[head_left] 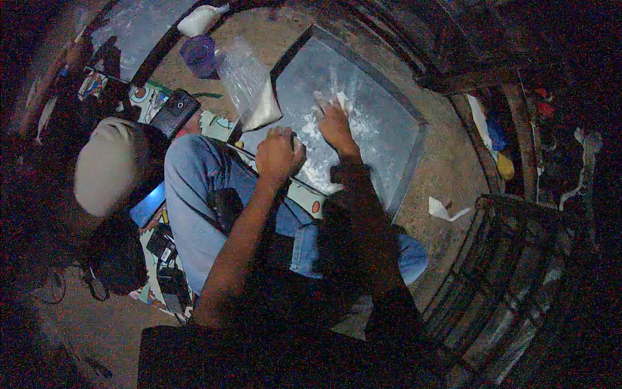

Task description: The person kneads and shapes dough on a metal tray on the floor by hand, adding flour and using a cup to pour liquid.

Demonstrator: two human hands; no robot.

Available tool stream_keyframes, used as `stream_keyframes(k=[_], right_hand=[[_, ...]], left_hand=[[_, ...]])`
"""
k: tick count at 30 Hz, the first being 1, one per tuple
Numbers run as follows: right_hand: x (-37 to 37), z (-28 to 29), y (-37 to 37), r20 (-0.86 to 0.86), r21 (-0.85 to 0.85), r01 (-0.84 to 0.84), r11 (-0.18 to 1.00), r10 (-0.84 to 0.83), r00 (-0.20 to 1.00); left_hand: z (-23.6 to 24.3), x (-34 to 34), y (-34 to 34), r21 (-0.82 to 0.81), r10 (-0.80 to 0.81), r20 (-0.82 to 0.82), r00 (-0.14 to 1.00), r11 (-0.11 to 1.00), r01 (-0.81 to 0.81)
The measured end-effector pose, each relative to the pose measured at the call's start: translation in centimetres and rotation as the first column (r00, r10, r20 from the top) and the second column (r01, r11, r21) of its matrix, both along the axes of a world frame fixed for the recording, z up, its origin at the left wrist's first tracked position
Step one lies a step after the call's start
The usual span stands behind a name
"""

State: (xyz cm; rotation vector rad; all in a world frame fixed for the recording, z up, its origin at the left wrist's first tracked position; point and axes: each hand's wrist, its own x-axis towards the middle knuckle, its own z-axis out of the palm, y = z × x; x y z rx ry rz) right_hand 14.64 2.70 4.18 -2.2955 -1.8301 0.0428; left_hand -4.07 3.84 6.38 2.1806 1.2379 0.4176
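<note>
A grey slab (382, 97) with a raised dark rim lies in front of me, with white powder (366, 133) smeared and scattered over its middle. My right hand (334, 125) reaches over the slab, fingers stretched out into the powder. Something bright white (342, 100), perhaps thicker powder, shows at its fingertips. My left hand (278, 155) is closed by the slab's near left edge, above my knee; a small dark thing shows at its thumb side, too dim to name. Beyond that hand, a clear plastic bag (249, 84) with white powder in its lower end leans against the slab's left rim.
A purple cup (198, 56) and a white bag (199, 22) stand at the far left. A black phone-like device (173, 111) and a lit screen (148, 204) lie left of my knee, near a blurred beige rounded thing (109, 167). A dark slatted basket (502, 272) stands right, near a white scrap (447, 209).
</note>
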Motion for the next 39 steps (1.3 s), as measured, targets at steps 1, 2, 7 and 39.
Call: stream_keyframes(k=[1, 2, 7, 39], right_hand=[[0.1, 0.5, 0.6, -0.180, -0.063, 0.015, 0.998, -0.026, 0.983], [0.5, 1.2, 1.4, -0.352, -0.128, 0.016, 0.992, -0.060, 0.934], [2.2, 1.7, 2.7, -0.189, 0.113, 0.491, 0.864, -0.467, 0.864], [-5.7, 0.3, -5.6, -0.275, -0.029, 0.104, 0.994, -0.108, 0.955]], left_hand=[[0.3, -0.1, 0.2, -0.001, 0.006, -0.003, 1.000, 1.000, -0.006], [0.5, -0.3, 0.1, -0.014, -0.018, -0.010, 1.000, 1.000, 0.018], [0.2, 0.2, -0.1, -0.045, -0.042, -0.038, 0.998, 0.998, 0.040], [-0.2, 0.4, -0.9, 0.075, 0.161, 0.215, 0.963, 0.981, -0.181]])
